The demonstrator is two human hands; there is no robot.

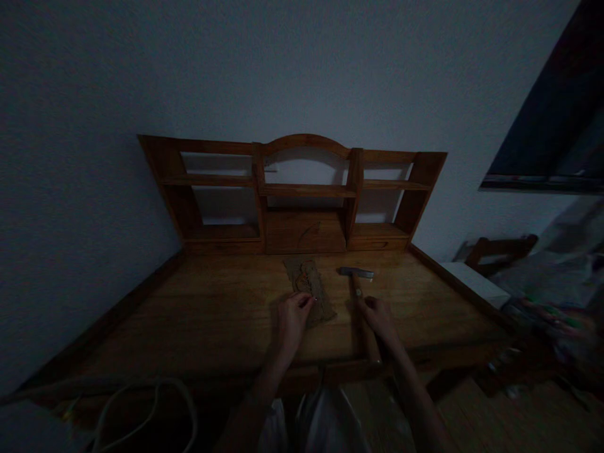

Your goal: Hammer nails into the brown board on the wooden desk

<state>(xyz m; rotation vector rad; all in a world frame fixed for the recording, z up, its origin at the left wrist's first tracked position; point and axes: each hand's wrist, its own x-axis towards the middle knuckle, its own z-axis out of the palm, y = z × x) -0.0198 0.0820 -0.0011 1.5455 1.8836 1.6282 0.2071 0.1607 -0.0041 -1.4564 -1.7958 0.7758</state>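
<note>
My left hand [293, 308] is closed in a pinch over the lower part of a piece of coarse brown cloth [324, 305]. A tiny bright speck shows at its fingertips; what it holds is too small to make out. Orange and dark strands [304, 275] lie on the cloth's upper part. To the right, my right hand [378, 316] is closed around the wooden handle of a hammer [357, 272]. The hammer's metal head points away from me, and the handle's end reaches toward the desk's front edge.
The wooden desk [212, 314] has a raised shelf unit [307, 190] along its back, against the wall. A pale cable [192, 409] loops at the front left. On the right stand a white surface [474, 283] and a wooden chair [500, 248]. The room is dim.
</note>
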